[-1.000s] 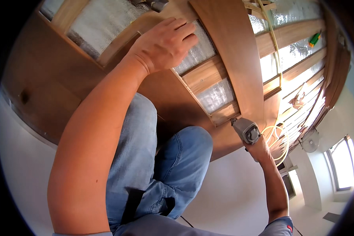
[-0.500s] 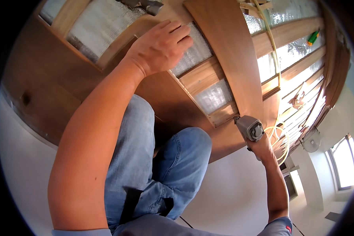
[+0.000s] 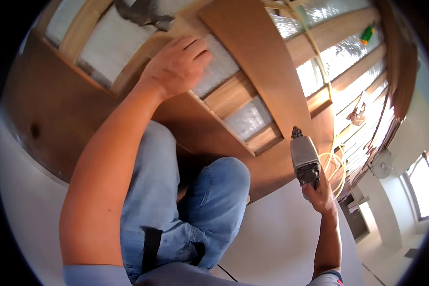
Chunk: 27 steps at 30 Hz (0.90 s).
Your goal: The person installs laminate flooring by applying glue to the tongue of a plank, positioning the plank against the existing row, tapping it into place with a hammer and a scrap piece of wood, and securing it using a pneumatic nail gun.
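Note:
My right hand (image 3: 319, 194) grips a grey nail gun (image 3: 306, 155), its dark nose beside the lower end of a loose brown plank (image 3: 257, 62). The plank lies slantwise across the wooden battens (image 3: 236, 95). My left hand (image 3: 178, 64) is closed over the edge of the laid brown boards (image 3: 190, 121), next to the silver foil (image 3: 217, 62). Its fingers curl under, so the tips and anything in them are hidden. A hammer (image 3: 148, 16) lies beyond the left hand.
Yellow hose (image 3: 314, 47) runs over the battens and coils (image 3: 336, 162) right of the nail gun. A green-and-orange hand tool (image 3: 367, 35) lies far right. A fan (image 3: 382, 163) stands by the wall. Pale floor (image 3: 271, 229) borders the boards near my knees.
The nail gun has come off the boards by the plank's end, and its nose now points away from me. The view has shifted a little; my left hand stays at the board edge.

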Tool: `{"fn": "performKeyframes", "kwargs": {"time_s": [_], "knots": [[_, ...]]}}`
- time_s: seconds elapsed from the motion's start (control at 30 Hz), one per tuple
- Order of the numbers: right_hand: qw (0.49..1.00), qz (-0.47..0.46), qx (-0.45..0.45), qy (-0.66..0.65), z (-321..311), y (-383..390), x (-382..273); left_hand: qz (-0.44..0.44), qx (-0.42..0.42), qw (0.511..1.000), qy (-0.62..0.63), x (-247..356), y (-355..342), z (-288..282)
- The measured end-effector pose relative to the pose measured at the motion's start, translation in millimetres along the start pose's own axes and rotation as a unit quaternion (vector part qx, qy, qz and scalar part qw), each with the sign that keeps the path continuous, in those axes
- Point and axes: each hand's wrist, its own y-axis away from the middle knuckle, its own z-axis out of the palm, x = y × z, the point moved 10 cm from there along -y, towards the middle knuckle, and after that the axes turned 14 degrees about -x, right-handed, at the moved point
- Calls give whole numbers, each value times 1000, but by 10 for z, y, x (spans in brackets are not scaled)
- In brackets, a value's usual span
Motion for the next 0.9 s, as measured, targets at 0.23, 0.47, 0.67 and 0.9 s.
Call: {"fn": "performKeyframes", "kwargs": {"time_s": [0.23, 0.47, 0.67, 0.9], "knots": [[957, -146, 243, 58, -1292, -522, -460, -25, -33, 999, -13, -20, 65, 19], [864, -147, 422, 232, -2921, -1611, -266, -22, -51, 998, -19, 76, -95, 57], [860, -143, 463, 161, -3111, -1952, -284, -17, -78, 995, -59, 62, -80, 58], [727, -138, 609, 285, -2747, -1511, -406, -2, -69, 995, -72, 148, -131, 159]]}}
